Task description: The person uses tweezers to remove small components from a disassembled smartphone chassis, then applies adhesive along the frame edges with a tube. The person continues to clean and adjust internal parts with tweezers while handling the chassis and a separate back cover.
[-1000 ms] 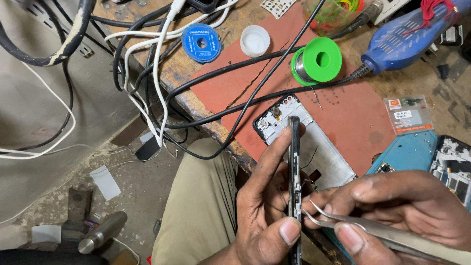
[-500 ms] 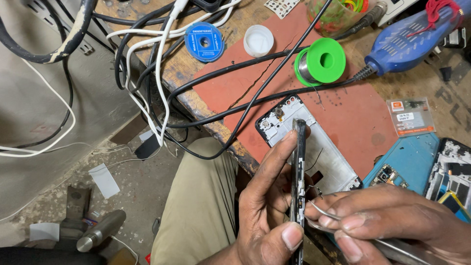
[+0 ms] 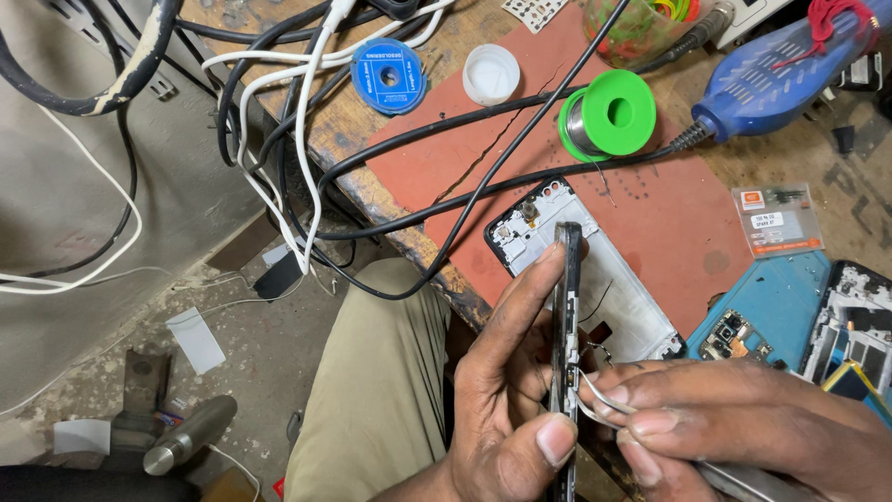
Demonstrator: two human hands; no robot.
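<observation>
My left hand (image 3: 506, 400) grips a thin black phone frame (image 3: 567, 307), held on edge and upright between thumb and fingers. My right hand (image 3: 743, 423) pinches metal tweezers (image 3: 599, 398), whose curved tips touch the frame's side edge about midway up. Behind the frame, a white phone middle housing (image 3: 618, 293) lies flat on a red-brown work mat (image 3: 650, 204).
A green solder spool (image 3: 610, 113), blue wick reel (image 3: 388, 76), white cap (image 3: 491, 74) and blue-handled tool (image 3: 780, 79) lie on the wooden bench. Black and white cables (image 3: 307, 139) hang over its left edge. Blue phone parts (image 3: 771, 316) sit at the right. My knee (image 3: 372, 409) is below.
The view drifted slightly. My right hand has crept left along the frame with the tweezers, and the tips now sit against its edge.
</observation>
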